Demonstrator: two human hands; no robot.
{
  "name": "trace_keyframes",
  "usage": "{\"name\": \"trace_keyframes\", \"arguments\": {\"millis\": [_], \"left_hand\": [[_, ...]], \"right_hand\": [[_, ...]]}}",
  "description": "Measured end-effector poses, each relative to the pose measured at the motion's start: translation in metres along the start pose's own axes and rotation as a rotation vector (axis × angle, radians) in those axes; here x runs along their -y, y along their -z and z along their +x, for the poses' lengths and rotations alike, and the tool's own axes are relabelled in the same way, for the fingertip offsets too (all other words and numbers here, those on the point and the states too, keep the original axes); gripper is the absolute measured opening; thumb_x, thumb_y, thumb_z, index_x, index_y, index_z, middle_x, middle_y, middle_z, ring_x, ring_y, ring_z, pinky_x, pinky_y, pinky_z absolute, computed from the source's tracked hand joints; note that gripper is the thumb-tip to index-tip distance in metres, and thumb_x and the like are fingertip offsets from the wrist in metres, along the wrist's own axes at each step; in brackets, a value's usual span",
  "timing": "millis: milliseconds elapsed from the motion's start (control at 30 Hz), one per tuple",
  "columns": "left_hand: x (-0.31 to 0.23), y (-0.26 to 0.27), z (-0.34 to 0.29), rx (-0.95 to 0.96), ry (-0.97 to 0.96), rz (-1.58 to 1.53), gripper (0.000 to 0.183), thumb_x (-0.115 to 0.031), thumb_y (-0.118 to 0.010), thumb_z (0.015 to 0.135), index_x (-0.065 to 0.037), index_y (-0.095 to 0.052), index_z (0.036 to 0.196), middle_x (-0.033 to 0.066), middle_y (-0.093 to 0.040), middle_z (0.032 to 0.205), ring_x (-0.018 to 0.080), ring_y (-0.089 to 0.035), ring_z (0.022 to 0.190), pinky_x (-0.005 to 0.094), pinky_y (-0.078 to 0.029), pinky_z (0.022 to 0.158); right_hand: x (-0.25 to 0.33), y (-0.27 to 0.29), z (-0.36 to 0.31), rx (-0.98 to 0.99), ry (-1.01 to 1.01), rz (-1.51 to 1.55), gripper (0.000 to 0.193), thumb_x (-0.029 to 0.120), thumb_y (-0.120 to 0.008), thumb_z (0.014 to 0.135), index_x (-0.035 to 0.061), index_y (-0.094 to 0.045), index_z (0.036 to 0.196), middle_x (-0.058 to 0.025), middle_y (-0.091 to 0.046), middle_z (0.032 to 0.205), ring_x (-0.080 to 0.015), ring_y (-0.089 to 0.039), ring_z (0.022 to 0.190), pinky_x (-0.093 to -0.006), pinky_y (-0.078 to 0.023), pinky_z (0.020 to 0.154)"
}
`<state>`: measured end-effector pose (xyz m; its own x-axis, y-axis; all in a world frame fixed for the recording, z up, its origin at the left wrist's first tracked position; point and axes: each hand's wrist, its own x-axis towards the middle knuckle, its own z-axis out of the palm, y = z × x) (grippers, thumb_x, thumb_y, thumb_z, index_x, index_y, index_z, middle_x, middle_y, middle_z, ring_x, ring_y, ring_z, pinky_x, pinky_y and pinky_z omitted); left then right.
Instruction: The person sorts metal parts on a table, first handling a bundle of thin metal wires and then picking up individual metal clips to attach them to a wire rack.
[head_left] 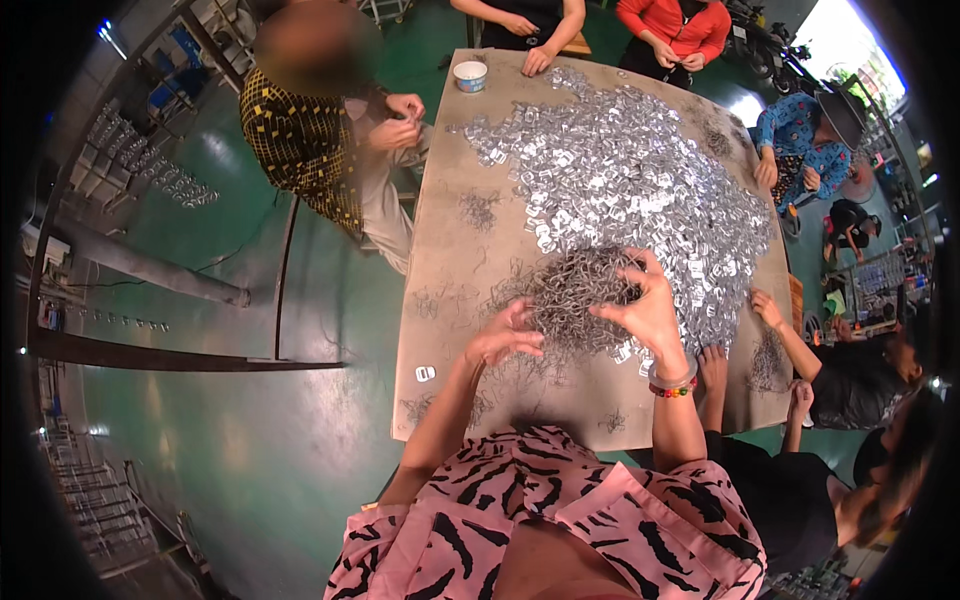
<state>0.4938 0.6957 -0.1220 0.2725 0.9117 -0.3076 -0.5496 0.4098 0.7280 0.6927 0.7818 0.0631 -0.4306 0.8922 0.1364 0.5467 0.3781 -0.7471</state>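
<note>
A tangled heap of small dark wire pieces [582, 295] lies on the table in front of me, between my two hands. My left hand [506, 333] is at its left edge, with fingers apart and slightly curled. On the other side my right hand [648, 305] curves around the heap, thumb and fingers spread wide; some fingertips are hard to make out among the wires. Just beyond is a broad pile of shiny silver metal buckles [640, 180]. One loose buckle [425, 374] lies apart near the table's left edge.
The brown-covered table [450, 260] carries smaller wire clusters [479, 211] and a white-and-blue bowl [470, 77] at its far left corner. Several people sit or stand around it. A co-worker's hand [713, 366] rests close to my right forearm. A metal frame [190, 361] stands at left.
</note>
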Motion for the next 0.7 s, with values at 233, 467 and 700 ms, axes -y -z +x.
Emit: {"name": "trace_keyframes", "arguments": {"millis": [233,467,700], "left_hand": [[0.01,0.037,0.007,-0.077,0.046,-0.044,0.087,0.003,-0.066,0.075,-0.011,-0.013,0.142,0.026,-0.021,0.14,0.0368,-0.052,0.108,0.039,-0.057,0.07],[-0.007,0.008,0.02,-0.093,-0.031,0.43,0.094,0.0,-0.072,0.066,0.0,-0.014,0.14,0.0267,-0.028,0.137,0.0352,-0.05,0.11,0.0421,-0.049,0.084],[-0.044,-0.024,0.016,0.009,-0.048,0.532,0.066,0.005,-0.069,0.065,0.01,-0.04,0.124,0.0209,-0.055,0.114,0.0193,-0.053,0.103,0.0289,-0.048,0.082]], "right_hand": [[0.011,0.014,0.003,0.005,0.047,0.035,0.049,0.016,-0.086,0.046,-0.001,-0.067,0.088,-0.0146,-0.049,0.119,-0.0293,-0.048,0.111,-0.0378,-0.041,0.093],[0.037,0.047,0.003,0.089,0.009,0.177,0.043,0.003,-0.084,0.047,-0.0013,-0.068,0.086,-0.0126,-0.051,0.118,-0.0216,-0.053,0.103,-0.0324,-0.044,0.086],[0.023,0.037,0.01,0.083,0.025,0.151,0.04,0.005,-0.083,0.051,-0.0015,-0.067,0.087,-0.0118,-0.053,0.115,-0.0217,-0.052,0.103,-0.0317,-0.043,0.086]]}}
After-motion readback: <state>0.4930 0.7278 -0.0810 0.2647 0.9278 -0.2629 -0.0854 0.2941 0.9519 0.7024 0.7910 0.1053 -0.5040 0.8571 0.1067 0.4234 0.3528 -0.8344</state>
